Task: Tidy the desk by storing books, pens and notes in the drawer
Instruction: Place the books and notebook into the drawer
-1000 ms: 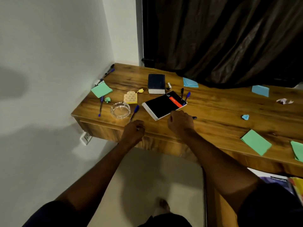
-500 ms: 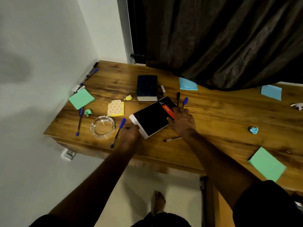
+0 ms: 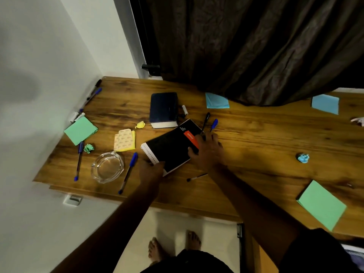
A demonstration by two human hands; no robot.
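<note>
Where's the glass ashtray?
Head view, left end of the desk, near the front edge: the glass ashtray lies in front of the yellow notes, beside a blue pen.
</note>
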